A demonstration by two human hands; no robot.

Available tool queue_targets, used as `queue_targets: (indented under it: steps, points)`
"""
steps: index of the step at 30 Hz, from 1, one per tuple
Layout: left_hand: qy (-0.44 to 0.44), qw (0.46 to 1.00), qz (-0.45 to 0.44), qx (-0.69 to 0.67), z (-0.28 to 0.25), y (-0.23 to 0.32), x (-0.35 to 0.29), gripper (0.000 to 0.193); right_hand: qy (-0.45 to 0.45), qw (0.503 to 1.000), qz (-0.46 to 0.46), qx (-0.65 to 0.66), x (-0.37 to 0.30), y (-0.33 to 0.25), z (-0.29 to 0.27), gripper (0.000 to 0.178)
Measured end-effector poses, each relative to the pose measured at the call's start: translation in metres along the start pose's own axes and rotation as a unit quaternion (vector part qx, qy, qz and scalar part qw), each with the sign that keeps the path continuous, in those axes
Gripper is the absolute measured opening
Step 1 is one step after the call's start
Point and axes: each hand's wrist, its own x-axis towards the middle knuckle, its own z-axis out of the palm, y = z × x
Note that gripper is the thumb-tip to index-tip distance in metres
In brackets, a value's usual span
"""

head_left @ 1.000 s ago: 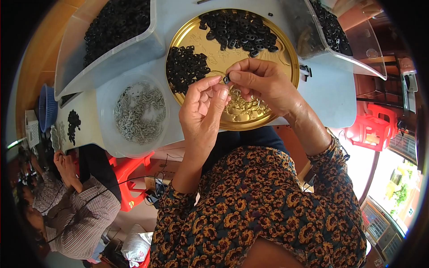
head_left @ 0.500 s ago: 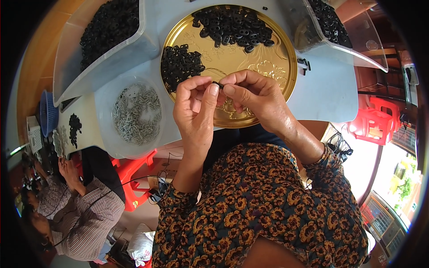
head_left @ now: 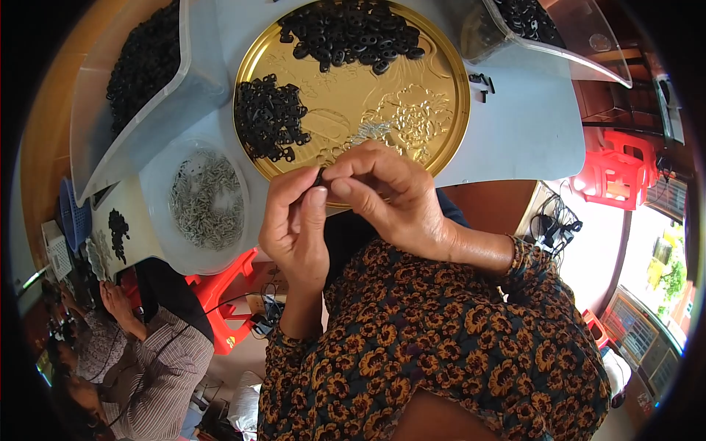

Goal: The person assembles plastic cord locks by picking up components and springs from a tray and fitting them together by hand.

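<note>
The table and the gold tray sit higher and further left in view than a second ago, and both hands, then over the tray's middle, are now at its near rim. The tray is shiny metal with embossed flowers; left of it stands a clear plastic bowl of thin silver bits. The right hand pinches with thumb and forefinger almost together; the left hand meets it, thumb and forefinger just apart. Between their tips is a small black piece, mostly hidden now, its hole showing earlier. On the tray lie smooth black ovals with holes and a heap of smaller, angular black parts.
</note>
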Motion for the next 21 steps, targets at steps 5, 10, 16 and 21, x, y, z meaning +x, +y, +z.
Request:
queue_targets:
  steps: [5, 10, 16, 21]
  points:
    - [0.023, 0.995, -0.017, -0.091, -0.003, -0.002, 0.0, 0.013, -0.092, 0.982, -0.104, -0.125, 0.0, -0.011, -0.006, 0.017]
    - [-0.026, 0.988, -0.06, -0.142, -0.011, 0.003, 0.001, 0.016, -0.054, 0.963, -0.078, -0.252, 0.016, -0.021, -0.052, 0.014]
    - [-0.037, 0.997, -0.051, -0.045, -0.019, 0.003, -0.002, 0.021, -0.103, 0.897, -0.081, -0.422, 0.024, -0.036, -0.082, 0.01]
    - [-0.006, 0.993, -0.106, -0.043, -0.012, 0.005, -0.005, 0.02, -0.138, 0.843, -0.144, -0.499, 0.025, -0.033, -0.09, 0.012]
